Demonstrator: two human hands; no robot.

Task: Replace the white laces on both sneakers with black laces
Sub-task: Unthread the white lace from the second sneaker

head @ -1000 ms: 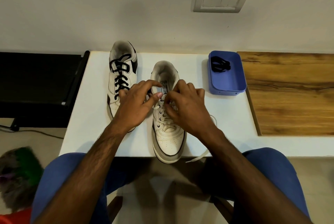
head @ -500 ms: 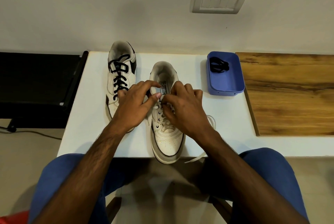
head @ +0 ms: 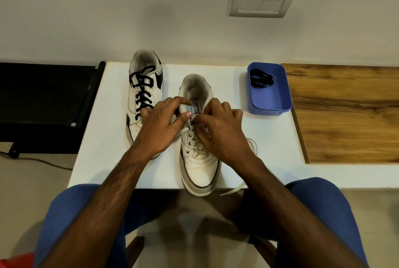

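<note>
Your left hand point(head: 159, 131) and right hand point(head: 224, 131) both pinch the white lace point(head: 234, 190) on the near shoe point(head: 199, 168), fingers curled.

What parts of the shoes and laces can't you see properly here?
Head view only:
- Upper eyelets of the right sneaker: covered by the right hand and left hand.
- White lace: its middle hidden under the right forearm.
- Tongue label: print too small to read.
- Black lace in blue tray: bunched, ends unclear.

Even, soft indoor light is seen; faint shadows are cast under the hands. Wide-angle bending is noticed at the edges, and slight softness throughout.
</note>
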